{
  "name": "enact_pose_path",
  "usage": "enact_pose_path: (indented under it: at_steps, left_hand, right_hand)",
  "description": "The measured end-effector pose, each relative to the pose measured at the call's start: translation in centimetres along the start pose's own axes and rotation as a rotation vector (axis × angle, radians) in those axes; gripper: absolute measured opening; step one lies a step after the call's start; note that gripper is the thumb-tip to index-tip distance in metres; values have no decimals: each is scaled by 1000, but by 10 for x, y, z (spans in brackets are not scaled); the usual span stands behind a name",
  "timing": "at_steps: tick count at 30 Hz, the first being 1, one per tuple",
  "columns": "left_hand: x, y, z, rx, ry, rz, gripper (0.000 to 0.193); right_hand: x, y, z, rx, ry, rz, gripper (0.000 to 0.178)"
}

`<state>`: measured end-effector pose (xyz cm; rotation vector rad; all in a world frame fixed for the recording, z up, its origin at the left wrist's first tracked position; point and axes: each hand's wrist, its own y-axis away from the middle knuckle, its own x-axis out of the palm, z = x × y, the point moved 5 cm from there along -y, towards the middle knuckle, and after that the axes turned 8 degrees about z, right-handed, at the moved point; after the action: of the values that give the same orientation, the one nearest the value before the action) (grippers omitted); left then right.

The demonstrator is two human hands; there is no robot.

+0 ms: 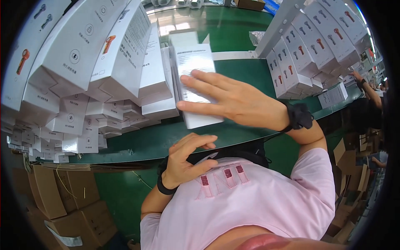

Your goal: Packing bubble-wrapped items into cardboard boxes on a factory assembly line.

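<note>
My right hand [233, 98] lies on the front of a white carton [195, 62], its fingers stretched out and spread across the printed face. The thumb's grip, if any, is hidden. The carton stands at the right end of a row of similar white boxes [156, 79]. Another pale box [183, 38] shows just behind its top. Lower down, at the bench's front edge, my left hand [187, 158] hovers with fingers apart and nothing between them. It is nearest to the lower end of the carton but does not touch it.
Stacked white boxes [62, 62] with orange device pictures fill the left of the green bench [241, 71]. More stacked boxes [304, 50] stand at right, beside a grey post [277, 31]. Brown cartons [85, 208] sit on the floor at lower left. A co-worker's arm [366, 89] shows at far right.
</note>
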<state>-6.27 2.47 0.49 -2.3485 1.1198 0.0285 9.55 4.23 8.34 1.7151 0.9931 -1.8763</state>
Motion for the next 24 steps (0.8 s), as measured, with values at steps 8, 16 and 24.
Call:
enact_pose_path:
  at_steps: [8, 16, 24]
  left_hand:
    - [-11, 19, 29, -159, 140, -137, 53]
    - [-8, 18, 40, -335, 221, -56, 63]
    - [-9, 37, 55, -438, 298, -341, 76]
  right_hand:
    - [25, 11, -44, 180, -183, -60, 74]
    - [39, 27, -79, 285, -584, -243, 47]
    - [48, -2, -93, 337, -236, -551, 59]
